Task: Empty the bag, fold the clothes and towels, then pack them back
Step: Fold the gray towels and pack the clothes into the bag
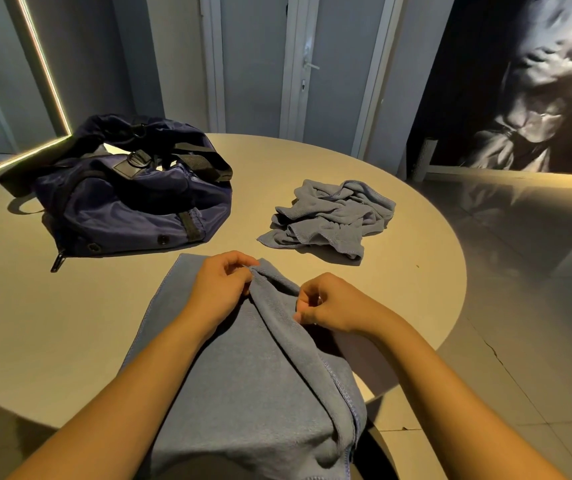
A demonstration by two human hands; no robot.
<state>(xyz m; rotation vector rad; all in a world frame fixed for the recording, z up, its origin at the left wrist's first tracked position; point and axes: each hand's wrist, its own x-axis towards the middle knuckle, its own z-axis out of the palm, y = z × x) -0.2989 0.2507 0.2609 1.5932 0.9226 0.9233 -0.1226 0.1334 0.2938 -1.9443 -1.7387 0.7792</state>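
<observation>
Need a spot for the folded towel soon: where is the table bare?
The widest bare table lies left of the near towel, in front of the bag. A smaller patch sits right of it, in front of the crumpled towel. The centre is crowded: the left hand and right hand pinch the near towel there.

Both bare forearms reach forward side by side; the left hand (222, 285) and the right hand (327, 306) each pinch the towel (243, 382) with curled fingers (241, 262).
</observation>
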